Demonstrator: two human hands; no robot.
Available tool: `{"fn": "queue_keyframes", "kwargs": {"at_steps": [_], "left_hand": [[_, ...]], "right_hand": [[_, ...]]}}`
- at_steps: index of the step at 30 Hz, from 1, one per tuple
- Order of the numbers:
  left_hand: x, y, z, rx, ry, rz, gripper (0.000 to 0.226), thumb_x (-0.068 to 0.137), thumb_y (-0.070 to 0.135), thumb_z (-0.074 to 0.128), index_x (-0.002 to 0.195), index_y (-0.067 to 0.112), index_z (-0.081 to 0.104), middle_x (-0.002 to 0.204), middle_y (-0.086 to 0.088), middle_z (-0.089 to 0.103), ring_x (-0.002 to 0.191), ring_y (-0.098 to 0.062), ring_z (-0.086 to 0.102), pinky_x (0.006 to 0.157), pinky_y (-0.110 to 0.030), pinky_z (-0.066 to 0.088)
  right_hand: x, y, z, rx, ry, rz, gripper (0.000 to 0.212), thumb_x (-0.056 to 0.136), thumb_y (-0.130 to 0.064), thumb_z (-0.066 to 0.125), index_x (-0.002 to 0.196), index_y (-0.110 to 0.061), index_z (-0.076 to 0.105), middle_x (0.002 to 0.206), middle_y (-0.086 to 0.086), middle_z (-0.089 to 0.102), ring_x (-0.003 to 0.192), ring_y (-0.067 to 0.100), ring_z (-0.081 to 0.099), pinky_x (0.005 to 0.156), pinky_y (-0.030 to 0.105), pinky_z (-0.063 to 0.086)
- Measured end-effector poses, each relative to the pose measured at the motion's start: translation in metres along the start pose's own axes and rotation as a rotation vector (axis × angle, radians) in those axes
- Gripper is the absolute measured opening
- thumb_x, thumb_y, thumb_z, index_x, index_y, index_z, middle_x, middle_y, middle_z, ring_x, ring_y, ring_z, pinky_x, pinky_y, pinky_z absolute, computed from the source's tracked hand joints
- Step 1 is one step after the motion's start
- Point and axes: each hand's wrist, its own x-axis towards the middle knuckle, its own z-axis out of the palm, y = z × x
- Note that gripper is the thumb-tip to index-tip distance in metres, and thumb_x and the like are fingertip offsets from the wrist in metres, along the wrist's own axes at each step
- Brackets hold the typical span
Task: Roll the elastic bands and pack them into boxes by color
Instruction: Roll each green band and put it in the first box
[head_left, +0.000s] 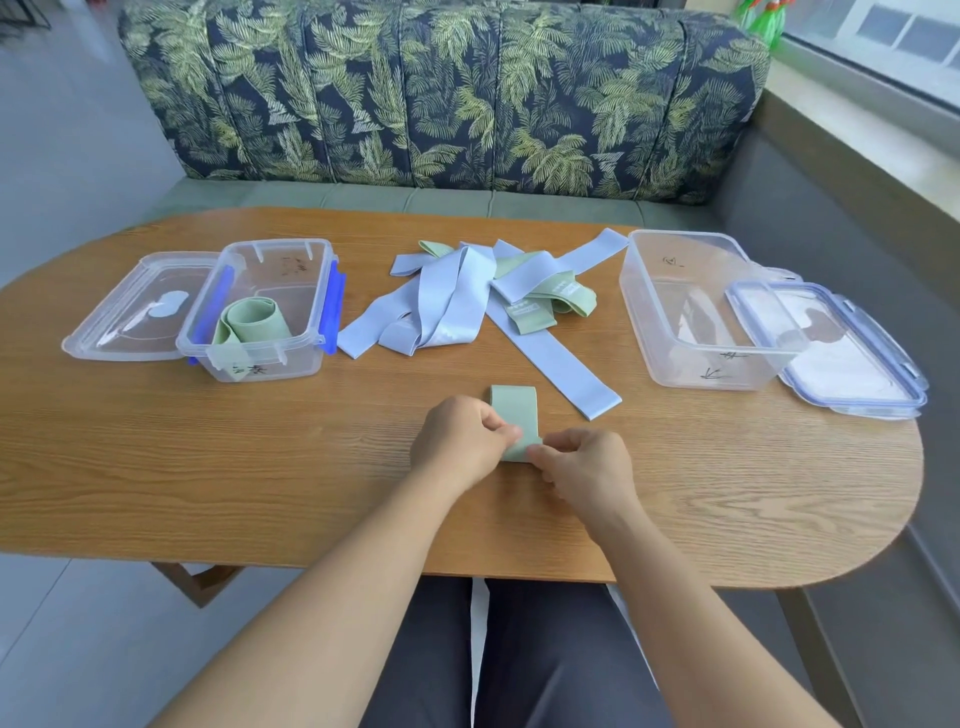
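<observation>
A green elastic band (514, 410) lies flat on the wooden table (260, 467) in front of me. My left hand (460, 441) pinches its near end from the left, and my right hand (584, 470) pinches the same end from the right. A pile of blue and green bands (457, 296) lies at the table's middle. The left clear box (260, 312) holds one rolled green band (254, 322). The right clear box (701, 312) holds no bands.
A clear lid (130, 312) lies left of the left box. A blue-clipped lid (831, 348) lies right of the right box. One long blue band (550, 358) stretches from the pile towards my hands. A leaf-print sofa (441, 93) stands behind the table.
</observation>
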Motion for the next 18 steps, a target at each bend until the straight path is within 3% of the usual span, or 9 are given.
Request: {"fn": "queue_keyframes", "kwargs": {"at_steps": [4, 9, 15, 18], "left_hand": [[-0.003, -0.003, 0.001, -0.005, 0.044, 0.007, 0.02, 0.086, 0.042, 0.067, 0.081, 0.022, 0.071, 0.087, 0.009, 0.07, 0.085, -0.015, 0.064, 0.078, -0.035, 0.054], [-0.016, -0.019, -0.001, -0.194, 0.131, -0.016, 0.014, 0.095, 0.027, 0.055, 0.093, 0.023, 0.068, 0.088, 0.008, 0.069, 0.087, -0.011, 0.066, 0.071, -0.028, 0.051], [-0.025, -0.021, 0.004, -0.29, 0.143, -0.002, 0.021, 0.087, 0.02, 0.07, 0.107, 0.022, 0.065, 0.097, 0.01, 0.066, 0.082, 0.003, 0.061, 0.07, -0.012, 0.045], [-0.022, -0.015, 0.008, -0.265, 0.153, 0.003, 0.028, 0.084, 0.023, 0.073, 0.111, 0.02, 0.065, 0.099, 0.01, 0.067, 0.082, 0.001, 0.062, 0.072, -0.013, 0.048]], "right_hand": [[0.007, -0.005, 0.0, -0.03, -0.007, -0.007, 0.015, 0.082, -0.028, 0.075, 0.091, -0.015, 0.073, 0.078, 0.002, 0.07, 0.077, 0.018, 0.066, 0.076, 0.039, 0.059], [0.017, -0.01, -0.004, -0.022, -0.043, 0.023, 0.014, 0.078, -0.027, 0.077, 0.081, -0.014, 0.071, 0.075, 0.006, 0.069, 0.073, 0.022, 0.065, 0.077, 0.044, 0.058], [0.024, -0.019, -0.006, -0.005, -0.057, 0.059, 0.019, 0.079, -0.021, 0.078, 0.082, -0.005, 0.07, 0.062, 0.007, 0.065, 0.059, 0.021, 0.06, 0.074, 0.042, 0.059], [0.026, -0.022, -0.006, 0.001, -0.047, 0.064, 0.021, 0.077, -0.023, 0.08, 0.083, -0.006, 0.069, 0.065, 0.007, 0.068, 0.063, 0.022, 0.064, 0.077, 0.043, 0.061]]}}
